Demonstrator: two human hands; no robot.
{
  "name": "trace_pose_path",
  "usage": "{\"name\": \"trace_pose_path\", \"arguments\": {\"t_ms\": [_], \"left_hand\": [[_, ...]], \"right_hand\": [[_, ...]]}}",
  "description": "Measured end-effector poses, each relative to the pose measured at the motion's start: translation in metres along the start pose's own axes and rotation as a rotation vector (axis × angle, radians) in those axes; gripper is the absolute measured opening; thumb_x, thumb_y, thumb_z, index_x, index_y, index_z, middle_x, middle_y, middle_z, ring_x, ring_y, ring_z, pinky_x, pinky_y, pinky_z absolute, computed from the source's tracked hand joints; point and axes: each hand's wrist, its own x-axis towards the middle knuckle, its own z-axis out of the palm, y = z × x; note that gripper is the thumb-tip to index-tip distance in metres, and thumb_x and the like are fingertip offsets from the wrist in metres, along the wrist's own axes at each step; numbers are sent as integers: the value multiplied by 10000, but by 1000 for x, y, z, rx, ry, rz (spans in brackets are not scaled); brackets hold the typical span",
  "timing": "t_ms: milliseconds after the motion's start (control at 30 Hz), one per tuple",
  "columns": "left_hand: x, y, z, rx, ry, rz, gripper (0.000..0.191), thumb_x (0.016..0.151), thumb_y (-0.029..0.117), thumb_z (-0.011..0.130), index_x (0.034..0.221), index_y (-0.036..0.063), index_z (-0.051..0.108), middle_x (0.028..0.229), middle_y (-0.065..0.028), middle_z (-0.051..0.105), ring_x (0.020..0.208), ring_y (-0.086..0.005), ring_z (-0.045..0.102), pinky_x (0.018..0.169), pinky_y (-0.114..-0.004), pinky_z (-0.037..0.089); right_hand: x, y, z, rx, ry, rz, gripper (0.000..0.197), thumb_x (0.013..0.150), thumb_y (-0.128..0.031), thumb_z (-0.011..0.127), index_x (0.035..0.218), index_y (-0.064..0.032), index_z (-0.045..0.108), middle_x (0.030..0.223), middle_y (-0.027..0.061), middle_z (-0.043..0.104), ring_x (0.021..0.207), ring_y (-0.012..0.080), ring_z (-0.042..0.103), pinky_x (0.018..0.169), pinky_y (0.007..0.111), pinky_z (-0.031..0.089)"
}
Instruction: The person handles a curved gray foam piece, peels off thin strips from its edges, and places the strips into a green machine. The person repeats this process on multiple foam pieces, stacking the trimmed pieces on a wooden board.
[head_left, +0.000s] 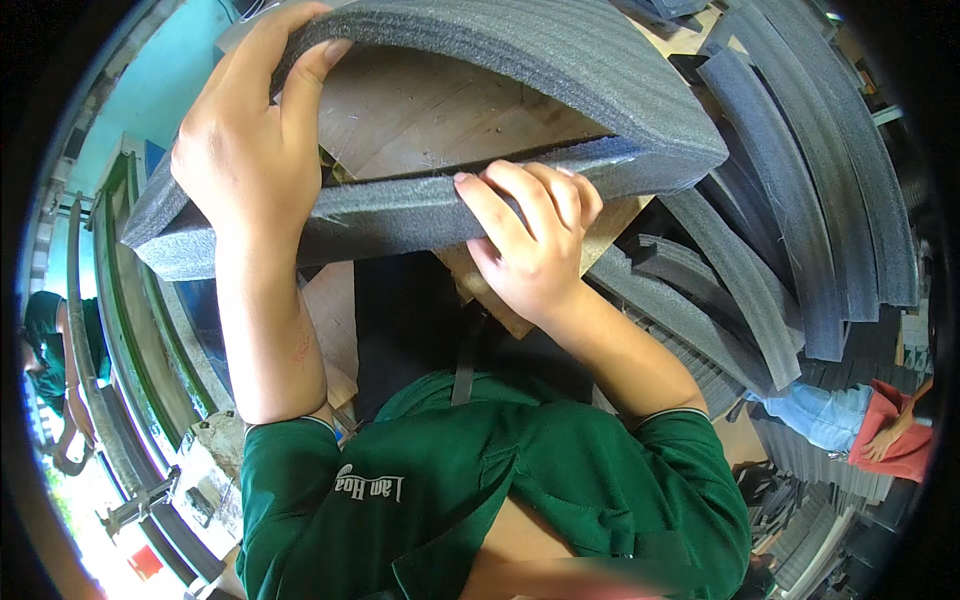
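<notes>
A large dark grey foam piece is in my hands; a curved foam band (555, 60) arches over a straight foam strip (397, 214), and the two meet at a pointed corner on the right. My left hand (251, 127) grips the curved band near the top left, its thumb on the inner face and its fingers over the outer side. Further right, my right hand (536, 229) holds the straight strip, fingers over the upper edge and thumb below. Through the gap between band and strip, a brown wooden surface (427, 105) shows. The far left corner is partly behind my left wrist.
Long curved grey foam strips (802, 180) lie piled at the right, with more foam stacked below them. A person in a red top (896, 435) stands at the far right. At the far left are a person in a green shirt (49, 352) and a metal pipe (79, 300).
</notes>
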Motion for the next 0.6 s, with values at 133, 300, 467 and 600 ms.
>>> {"name": "trace_pose_path", "arguments": {"t_ms": [133, 300, 467, 600], "left_hand": [[7, 1, 5, -139, 22, -89, 264, 936, 238, 735, 1176, 131, 759, 1056, -121, 764, 977, -285, 731, 867, -364, 543], [8, -5, 18, -491, 71, -146, 241, 940, 44, 663, 1168, -21, 703, 1027, -146, 749, 957, -218, 690, 904, -321, 517], [2, 4, 25, -561, 113, -230, 227, 952, 42, 649, 1161, -29, 699, 1005, -138, 749, 954, -200, 686, 903, -318, 520], [36, 13, 5, -581, 73, -279, 237, 956, 77, 661, 1164, -30, 701, 1018, -142, 754, 965, -212, 695, 913, -331, 522]], "right_hand": [[-13, -4, -1, -9, 3, 24, 390, 746, -158, 760, 1131, -220, 741, 1107, -42, 651, 1020, 154, 599, 979, 413, 357], [-24, -11, 0, -50, 12, -21, 402, 738, -177, 777, 1137, -212, 744, 1096, -38, 660, 968, 151, 607, 912, 380, 351], [-32, -10, 1, -33, -3, -16, 377, 748, -174, 773, 1123, -204, 742, 1091, -40, 664, 973, 160, 605, 885, 383, 344], [-40, -14, 1, -9, -50, -33, 311, 770, -196, 740, 1081, -191, 730, 1088, -36, 677, 989, 162, 610, 880, 388, 344]]}}
